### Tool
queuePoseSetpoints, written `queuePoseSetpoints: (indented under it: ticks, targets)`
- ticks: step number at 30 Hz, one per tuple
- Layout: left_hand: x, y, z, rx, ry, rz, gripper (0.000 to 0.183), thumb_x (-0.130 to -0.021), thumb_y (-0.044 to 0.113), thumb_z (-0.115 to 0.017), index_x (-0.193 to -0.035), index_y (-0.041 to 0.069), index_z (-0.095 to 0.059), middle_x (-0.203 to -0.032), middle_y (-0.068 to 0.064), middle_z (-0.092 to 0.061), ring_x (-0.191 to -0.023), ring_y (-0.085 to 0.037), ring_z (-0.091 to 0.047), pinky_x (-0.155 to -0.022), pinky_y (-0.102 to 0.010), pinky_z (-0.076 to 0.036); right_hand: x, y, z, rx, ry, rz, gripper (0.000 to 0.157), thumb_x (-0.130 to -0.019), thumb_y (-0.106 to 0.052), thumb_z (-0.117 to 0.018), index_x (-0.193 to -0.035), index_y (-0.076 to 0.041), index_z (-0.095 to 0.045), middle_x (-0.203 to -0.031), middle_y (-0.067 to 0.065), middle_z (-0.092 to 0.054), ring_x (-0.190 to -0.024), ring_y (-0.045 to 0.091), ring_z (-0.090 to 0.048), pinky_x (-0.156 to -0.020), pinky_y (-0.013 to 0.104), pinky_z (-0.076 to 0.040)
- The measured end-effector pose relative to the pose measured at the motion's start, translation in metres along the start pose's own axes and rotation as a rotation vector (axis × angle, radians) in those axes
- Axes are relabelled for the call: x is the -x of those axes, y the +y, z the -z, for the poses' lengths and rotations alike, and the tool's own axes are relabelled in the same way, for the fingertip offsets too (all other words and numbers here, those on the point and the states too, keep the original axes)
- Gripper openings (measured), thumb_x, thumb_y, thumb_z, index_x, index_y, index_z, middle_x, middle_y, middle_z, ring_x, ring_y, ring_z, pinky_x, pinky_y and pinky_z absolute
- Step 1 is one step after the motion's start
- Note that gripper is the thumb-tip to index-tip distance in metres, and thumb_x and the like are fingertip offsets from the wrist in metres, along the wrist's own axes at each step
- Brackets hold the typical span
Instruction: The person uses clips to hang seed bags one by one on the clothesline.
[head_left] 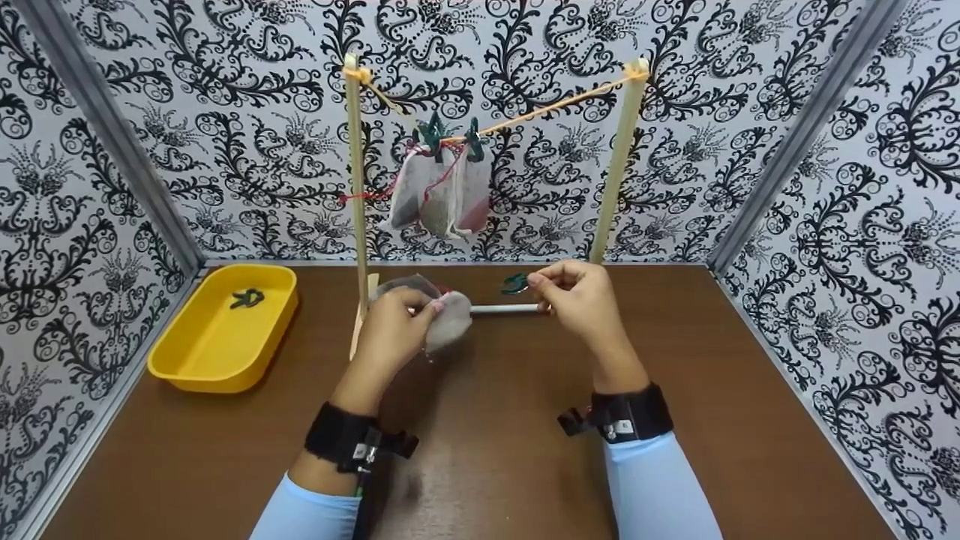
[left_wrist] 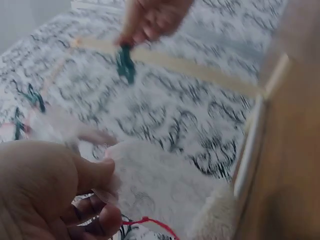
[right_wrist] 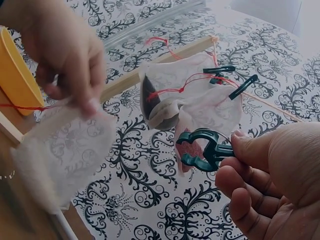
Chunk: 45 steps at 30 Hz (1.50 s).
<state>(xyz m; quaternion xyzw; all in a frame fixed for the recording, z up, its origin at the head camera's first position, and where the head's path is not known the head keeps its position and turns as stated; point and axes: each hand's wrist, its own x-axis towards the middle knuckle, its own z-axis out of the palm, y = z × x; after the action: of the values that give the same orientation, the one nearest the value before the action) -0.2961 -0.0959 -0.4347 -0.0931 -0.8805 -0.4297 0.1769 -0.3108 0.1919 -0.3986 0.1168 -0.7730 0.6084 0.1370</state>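
Note:
My left hand (head_left: 391,322) pinches the top edge of a sheer white drawstring pouch (head_left: 453,324); pale filling sits at its bottom and a red cord (left_wrist: 159,225) trails from it. Between thumb and fingers, my right hand (head_left: 581,298) grips a green spring clip (right_wrist: 204,149) by its handles, its toothless curved mouth pointing away from the hand. Above and behind both hands, several similar pouches (head_left: 474,196) hang from an orange string (head_left: 559,107), held there by green clips (head_left: 474,141). Red cords dangle among them.
The string sags between two wooden posts, a left post (head_left: 355,165) and a right post (head_left: 621,172), with a white rod (head_left: 504,309) low between them. At left on the brown table (head_left: 487,465) stands a yellow tray (head_left: 199,381) containing green clips (head_left: 247,298). Patterned walls enclose the table.

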Motion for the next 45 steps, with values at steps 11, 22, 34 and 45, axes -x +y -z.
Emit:
queuePoseSetpoints:
  ticks: [11,22,34,45]
  targets:
    - [0.003,0.025,0.008,0.322,-0.05,0.114,0.014,-0.108,0.006,-0.075,-0.106,-0.002,-0.087,-0.076,-0.011,-0.072,-0.055,-0.011,-0.062,-0.049,-0.022,-0.054,-0.002,0.0,0.003,0.016,0.018,0.008,0.011,-0.1,-0.007,-0.087,-0.097,0.003,-0.083,-0.074,-0.002,-0.078,-0.058,0.012,-0.069,-0.055,0.024,-0.061]
    - [-0.001,0.041,0.002,0.37,-0.019,0.102,0.013,-0.108,0.008,-0.074,-0.103,-0.002,-0.081,-0.081,-0.012,-0.074,-0.053,-0.01,-0.066,-0.05,-0.025,-0.06,-0.003,-0.001,-0.001,-0.053,0.05,-0.012,0.008,-0.1,-0.004,-0.086,-0.098,0.003,-0.083,-0.08,0.013,-0.08,-0.06,0.015,-0.071,-0.058,0.026,-0.063]
    - [-0.048,0.097,0.007,0.33,0.047,-0.025,0.01,-0.106,0.008,-0.075,-0.107,-0.001,-0.08,-0.093,-0.013,-0.078,-0.063,-0.014,-0.072,-0.06,-0.028,-0.067,-0.014,-0.009,0.015,-0.033,0.094,0.074,0.009,-0.1,-0.004,-0.085,-0.098,0.005,-0.082,-0.078,0.0,-0.078,-0.063,0.015,-0.072,-0.062,0.027,-0.066]
    - [-0.101,0.132,-0.012,0.029,0.284,-0.181,0.022,-0.109,0.028,-0.077,-0.099,0.008,-0.082,-0.097,-0.007,-0.083,-0.087,-0.024,-0.075,-0.083,-0.036,-0.064,-0.078,-0.097,0.024,0.1,0.161,0.188,0.017,-0.105,-0.028,-0.082,-0.104,-0.01,-0.082,-0.088,0.002,-0.075,-0.076,0.016,-0.068,-0.064,0.021,-0.058]
